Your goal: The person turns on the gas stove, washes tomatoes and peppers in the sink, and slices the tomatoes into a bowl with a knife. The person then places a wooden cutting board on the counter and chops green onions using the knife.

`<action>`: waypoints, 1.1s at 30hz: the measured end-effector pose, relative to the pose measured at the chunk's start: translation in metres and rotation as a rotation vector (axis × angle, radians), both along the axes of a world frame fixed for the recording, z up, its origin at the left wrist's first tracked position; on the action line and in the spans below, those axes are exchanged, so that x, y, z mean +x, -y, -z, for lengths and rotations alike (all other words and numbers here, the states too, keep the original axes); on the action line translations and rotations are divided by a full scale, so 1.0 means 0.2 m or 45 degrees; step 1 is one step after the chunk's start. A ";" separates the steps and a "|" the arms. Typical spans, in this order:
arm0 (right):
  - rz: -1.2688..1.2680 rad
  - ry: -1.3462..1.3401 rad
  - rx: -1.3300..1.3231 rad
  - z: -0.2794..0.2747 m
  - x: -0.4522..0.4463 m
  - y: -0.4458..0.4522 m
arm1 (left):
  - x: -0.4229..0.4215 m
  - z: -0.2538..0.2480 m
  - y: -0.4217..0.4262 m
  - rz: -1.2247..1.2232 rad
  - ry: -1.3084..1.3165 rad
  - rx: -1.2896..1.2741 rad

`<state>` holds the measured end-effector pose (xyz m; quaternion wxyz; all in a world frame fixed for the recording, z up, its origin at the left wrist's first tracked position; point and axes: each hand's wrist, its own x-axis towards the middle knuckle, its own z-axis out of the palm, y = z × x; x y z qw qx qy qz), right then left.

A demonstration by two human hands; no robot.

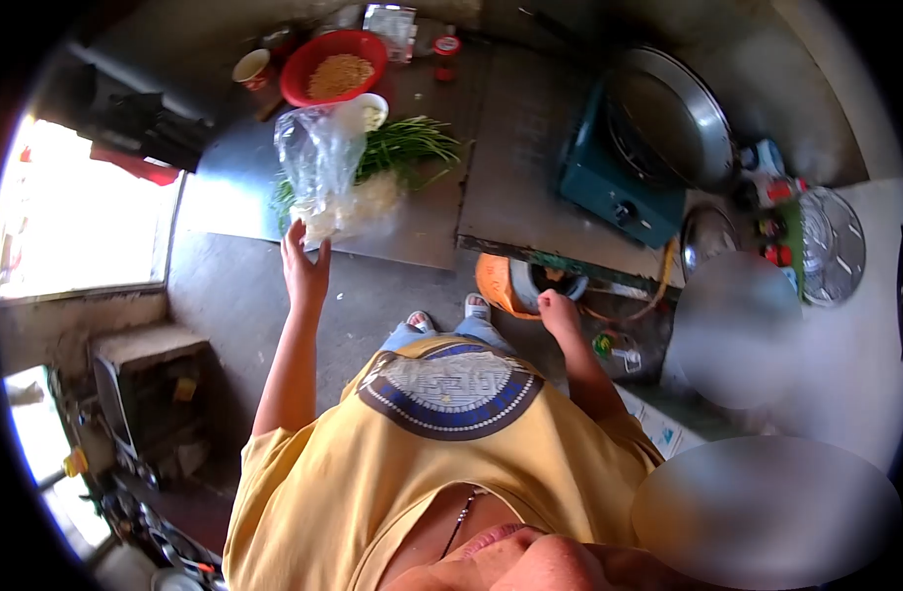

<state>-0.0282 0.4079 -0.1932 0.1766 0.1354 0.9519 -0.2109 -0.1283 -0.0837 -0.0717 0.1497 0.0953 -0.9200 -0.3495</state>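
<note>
My left hand (pixel 306 271) is at the table's front edge, thumb and fingers apart. Its fingertips come up to the white stuff at the lower end of a clear plastic bag (pixel 318 158); whether they touch it I cannot tell. Long green stalks with leaves (pixel 402 145) lie beside and under the bag, their pale ends (pixel 377 197) toward me. My right hand (pixel 560 315) is closed, low by a bucket (pixel 569 284) with an orange bag (pixel 501 281) at its side. What its curled fingers hold, if anything, is hidden.
Behind the greens stand a red bowl (pixel 292 74) of tan bits, a small white bowl (pixel 375 102), a paper cup (pixel 253 67) and a red-lidded jar (pixel 445 59). At right, a wok (pixel 707 108) sits on a teal gas stove (pixel 609 187). A hose (pixel 662 276) hangs below.
</note>
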 end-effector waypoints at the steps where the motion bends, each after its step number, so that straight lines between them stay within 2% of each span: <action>1: -0.064 -0.075 -0.011 -0.05 -0.04 -0.01 | -0.06 -0.03 0.00 -0.064 0.024 -0.049; 6: -0.365 -0.272 -0.259 -0.18 -0.27 0.00 | -0.51 -0.06 -0.07 -0.265 0.281 -0.154; 7: -0.420 -0.323 -0.283 -0.20 -0.29 0.01 | -0.54 -0.10 -0.16 -0.337 0.350 -0.304; 10: -0.503 -0.302 -0.425 -0.28 -0.34 0.04 | -0.62 0.03 -0.19 -0.425 0.610 0.033; 11: -0.544 -0.325 -0.448 -0.29 -0.33 0.04 | -0.63 0.25 -0.10 -0.269 0.280 0.266; 14: -0.612 -0.349 -0.521 -0.30 -0.30 -0.01 | -0.57 0.30 -0.02 -0.529 0.285 0.629; 15: -0.590 -0.319 -0.518 -0.26 -0.28 -0.04 | -0.53 0.11 -0.10 -0.510 0.123 0.811; 16: -0.598 -0.287 -0.510 -0.23 -0.26 -0.06 | -0.50 -0.05 -0.13 -0.483 0.086 0.859; 19: -0.613 -0.173 -0.423 -0.18 -0.24 -0.12 | -0.55 -0.25 -0.08 -0.371 0.045 0.992; 22: -0.606 -0.230 -0.376 -0.19 -0.28 -0.10 | -0.68 -0.29 -0.05 -0.433 0.126 0.788; 23: -0.566 -0.282 -0.376 -0.20 -0.29 -0.09 | -0.71 -0.30 -0.03 -0.367 0.062 0.829; 26: -0.350 -0.356 -0.378 -0.23 -0.31 -0.01 | -0.82 -0.06 0.14 -0.152 0.055 0.648; 28: -0.249 -0.344 -0.272 -0.22 -0.33 0.02 | -0.80 -0.10 0.10 -0.115 0.035 0.470; 30: -0.110 -0.310 -0.169 -0.21 -0.32 0.02 | -0.78 0.04 0.18 -0.269 0.004 0.116; 31: -0.024 -0.350 -0.154 -0.25 -0.31 0.02 | -0.71 -0.06 0.16 -0.085 -0.223 0.045; 33: 0.103 -0.438 -0.113 -0.31 -0.31 -0.02 | -0.55 -0.31 0.04 -0.043 -0.237 -0.075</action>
